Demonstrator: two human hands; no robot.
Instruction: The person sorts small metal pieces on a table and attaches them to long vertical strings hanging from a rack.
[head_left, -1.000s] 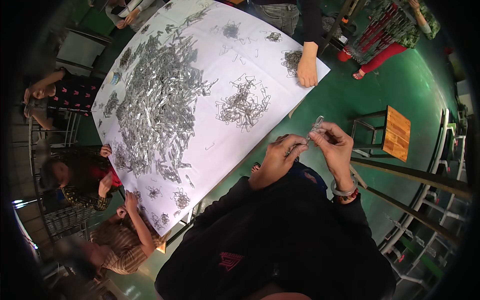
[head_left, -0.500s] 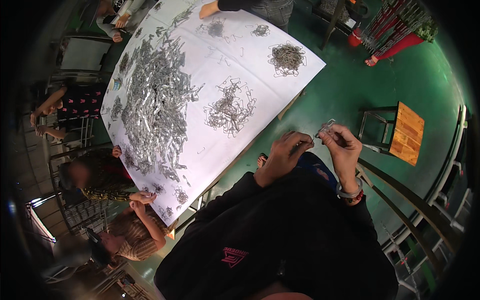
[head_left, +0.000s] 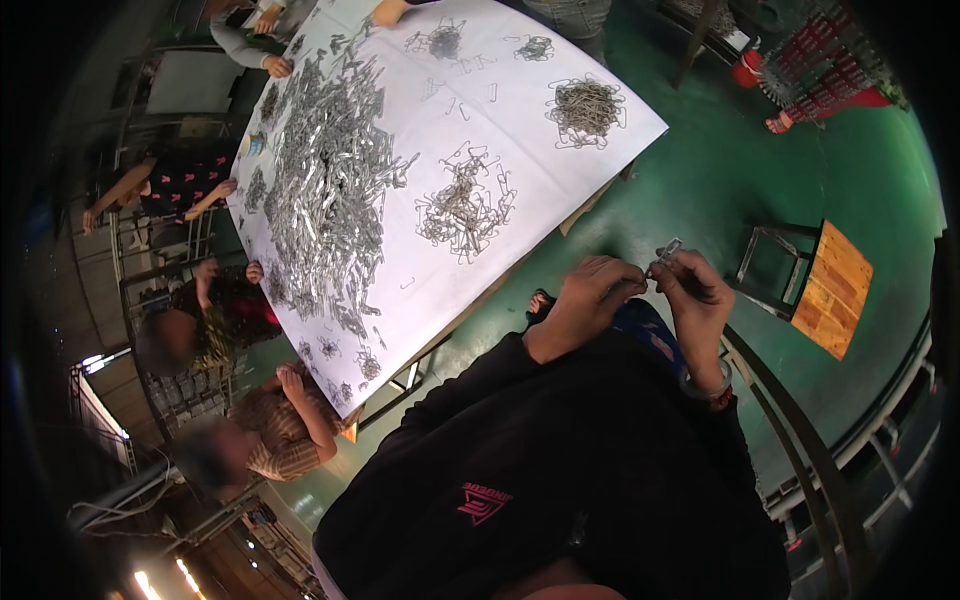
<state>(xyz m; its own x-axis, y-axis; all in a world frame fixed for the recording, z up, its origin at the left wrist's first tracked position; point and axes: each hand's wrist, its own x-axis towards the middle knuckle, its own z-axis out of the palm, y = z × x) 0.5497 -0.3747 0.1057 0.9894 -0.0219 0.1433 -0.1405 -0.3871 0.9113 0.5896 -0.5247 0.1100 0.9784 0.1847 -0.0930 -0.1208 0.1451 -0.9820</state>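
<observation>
My right hand (head_left: 700, 295) pinches a small silver metal clip (head_left: 670, 248) between thumb and fingers, in front of my body and off the table's edge. Beside it my left hand (head_left: 600, 295) is closed, its fingertips meeting the lower end of the clip. Whatever the left fingers hold is too small and hidden to name. On the white-covered table (head_left: 520, 230) lies a loose pile of bent wire hooks (head_left: 468, 205), the nearest pile to my hands. A denser heap of wire hooks (head_left: 586, 110) sits by the table's far right corner.
A large heap of silver metal pieces (head_left: 330, 180) covers the table's left side. Several people work around it, one in a striped shirt (head_left: 290, 435). A wooden-topped stool (head_left: 832, 290) stands on the green floor to the right. Curved rails run behind my right arm.
The view has shifted slightly, so the table and stool sit differently in it. My hands stay together at the clip, with the fingers a little closer. People at the left have moved their hands.
</observation>
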